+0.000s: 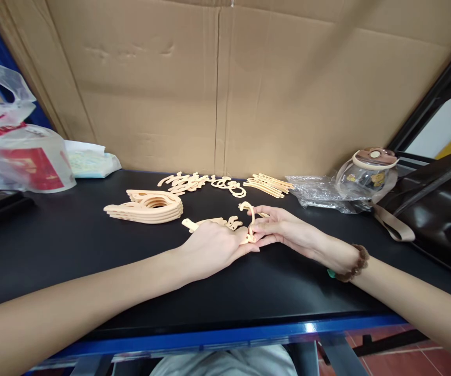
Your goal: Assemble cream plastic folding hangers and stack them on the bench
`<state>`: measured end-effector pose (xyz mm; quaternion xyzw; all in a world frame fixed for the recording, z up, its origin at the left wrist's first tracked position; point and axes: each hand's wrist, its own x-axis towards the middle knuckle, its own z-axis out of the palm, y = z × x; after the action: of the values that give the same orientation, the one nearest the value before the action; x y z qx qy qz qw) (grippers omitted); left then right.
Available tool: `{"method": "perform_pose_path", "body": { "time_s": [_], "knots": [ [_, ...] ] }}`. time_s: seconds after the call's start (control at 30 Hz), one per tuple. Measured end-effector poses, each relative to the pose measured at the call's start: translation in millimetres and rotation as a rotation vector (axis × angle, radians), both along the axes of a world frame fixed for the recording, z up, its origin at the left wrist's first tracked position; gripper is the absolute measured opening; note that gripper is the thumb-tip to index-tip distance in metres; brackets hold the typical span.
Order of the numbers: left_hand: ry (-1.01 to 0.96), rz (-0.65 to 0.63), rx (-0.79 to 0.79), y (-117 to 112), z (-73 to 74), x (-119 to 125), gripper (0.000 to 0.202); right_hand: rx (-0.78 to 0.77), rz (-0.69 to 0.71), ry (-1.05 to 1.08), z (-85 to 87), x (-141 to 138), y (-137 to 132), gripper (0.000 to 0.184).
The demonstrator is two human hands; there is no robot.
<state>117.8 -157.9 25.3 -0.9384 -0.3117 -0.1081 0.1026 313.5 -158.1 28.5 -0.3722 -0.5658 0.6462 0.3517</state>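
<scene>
Over the middle of the table, my left hand (217, 248) is closed around a cream plastic hanger piece (189, 224), whose flat end sticks out to the left. My right hand (284, 230) pinches a curved cream hanger hook (252, 216) that stands upright. The hook's base meets a small jointed part at my left fingertips; whether they are locked together cannot be seen. Just beyond the left hand, more small cream pieces (233, 223) show, partly covered by it. Left of them lies a stack of folded hangers (147, 213).
Along the back are loose hanger arms (186, 183), several hooks (229, 184) and straight bars (269, 185). Clear plastic bags (315, 192), a round clear bottle (368, 172) and a dark bag (437, 209) stand right. A plastic-wrapped tub (33, 159) and tissue pack (92, 159) stand left.
</scene>
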Motion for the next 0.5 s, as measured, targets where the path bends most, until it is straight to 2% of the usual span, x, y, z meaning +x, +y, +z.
{"method": "perform_pose_path", "body": {
  "time_s": [0.2,0.5],
  "knots": [
    [0.093,0.021,0.005,0.8,-3.0,0.6,0.046,0.035,-0.024,-0.068,-1.5,0.4,0.7,0.036],
    [0.103,0.050,0.075,0.0,-6.5,2.1,0.044,0.144,-0.122,-0.130,0.2,-5.1,-2.0,0.033]
  ]
}}
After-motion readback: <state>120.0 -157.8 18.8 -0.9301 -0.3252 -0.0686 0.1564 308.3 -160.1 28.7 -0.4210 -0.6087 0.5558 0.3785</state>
